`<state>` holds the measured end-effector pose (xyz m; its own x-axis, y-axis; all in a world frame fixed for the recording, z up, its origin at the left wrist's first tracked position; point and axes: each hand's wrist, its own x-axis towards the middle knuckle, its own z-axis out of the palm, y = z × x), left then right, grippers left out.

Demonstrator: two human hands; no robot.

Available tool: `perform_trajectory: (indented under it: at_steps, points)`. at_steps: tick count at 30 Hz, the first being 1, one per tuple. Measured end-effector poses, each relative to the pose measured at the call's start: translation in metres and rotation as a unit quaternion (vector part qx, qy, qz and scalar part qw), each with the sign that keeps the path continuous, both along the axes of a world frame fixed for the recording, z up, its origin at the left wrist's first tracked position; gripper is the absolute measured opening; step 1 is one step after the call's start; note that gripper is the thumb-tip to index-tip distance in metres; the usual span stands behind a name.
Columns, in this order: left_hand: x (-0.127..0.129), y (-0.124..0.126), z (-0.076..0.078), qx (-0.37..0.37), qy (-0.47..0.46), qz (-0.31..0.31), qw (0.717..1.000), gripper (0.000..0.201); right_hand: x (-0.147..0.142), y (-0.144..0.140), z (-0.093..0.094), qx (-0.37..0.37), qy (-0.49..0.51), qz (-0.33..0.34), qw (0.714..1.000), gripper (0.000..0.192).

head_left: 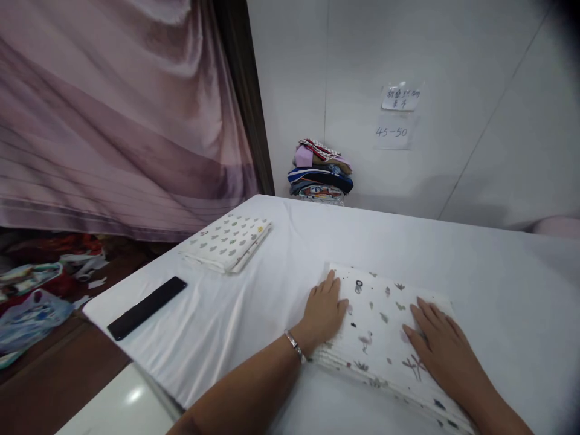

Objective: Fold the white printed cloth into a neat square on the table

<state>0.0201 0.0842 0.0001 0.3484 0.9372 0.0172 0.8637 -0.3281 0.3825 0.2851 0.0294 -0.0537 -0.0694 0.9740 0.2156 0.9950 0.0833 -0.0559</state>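
Observation:
A folded white cloth (380, 320) printed with flamingos, palms and leaves lies in several layers on the white-covered table. Along its left edge rests my left hand (322, 311), fingers stretched forward and thumb over the fabric; a silver bracelet circles that wrist. My right hand (439, 344) lies flat on the cloth's right part, its fingers spread. Neither hand grasps the fabric; both press on or touch it from above. The underside of the cloth is hidden.
On the table's left side sit another folded white cloth (231, 241) with grey motifs and a long black flat object (147, 307). A stack of folded textiles (321, 172) stands by the wall. A pink curtain (136, 109) hangs left, above bags (34, 317) on the floor.

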Motion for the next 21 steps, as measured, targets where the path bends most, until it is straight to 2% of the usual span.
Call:
perform_trajectory:
  at_steps: [6, 15, 21]
  points:
    - [-0.0016, -0.0006, -0.0028, 0.01, -0.002, -0.006, 1.0, 0.055, 0.0021, 0.0002, -0.006, 0.022, 0.004, 0.01, 1.0, 0.061]
    - [-0.0006, 0.0001, -0.0032, 0.017, 0.005, 0.001, 1.0, 0.053, 0.0015, -0.0001, -0.0003, -0.004, 0.008, -0.001, 1.0, 0.06]
    - [-0.001, -0.0003, -0.0039, 0.024, -0.001, 0.001, 1.0, 0.053, 0.0012, 0.0024, -0.0029, 0.009, 0.005, -0.001, 1.0, 0.059]
